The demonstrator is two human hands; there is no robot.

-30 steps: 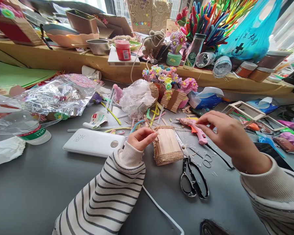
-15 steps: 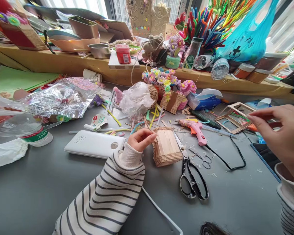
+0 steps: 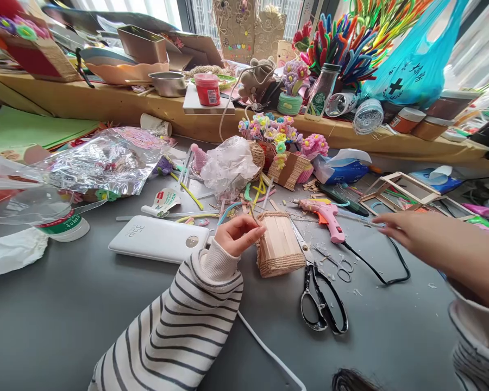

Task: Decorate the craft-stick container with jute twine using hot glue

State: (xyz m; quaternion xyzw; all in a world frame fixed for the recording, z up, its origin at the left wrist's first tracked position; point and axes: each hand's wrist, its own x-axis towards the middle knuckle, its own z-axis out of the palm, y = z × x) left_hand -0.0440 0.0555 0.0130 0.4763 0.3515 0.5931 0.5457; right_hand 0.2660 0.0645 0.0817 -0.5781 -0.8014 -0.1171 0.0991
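My left hand is closed, its fingertips pinched against the left side of a small popsicle-stick basket bound with twine at top and bottom; what it pinches looks like a thin twine strand. The basket lies on the grey table. My right hand hovers at the right with fingers stretched out leftward, holding nothing, its tips near the black cord of a pink glue gun. Black-handled scissors lie just right of the basket, with small scissors beside them.
A white power bank lies left of my hand, its white cable running toward me. Crinkled plastic wrap, pipe-cleaner flowers, a stick frame and a tissue pack crowd the back. A wooden shelf carries jars and bowls.
My right hand left the glue gun, swung far to the right, and now reaches back leftward with fingers extended. My left hand stays pinched at the basket.
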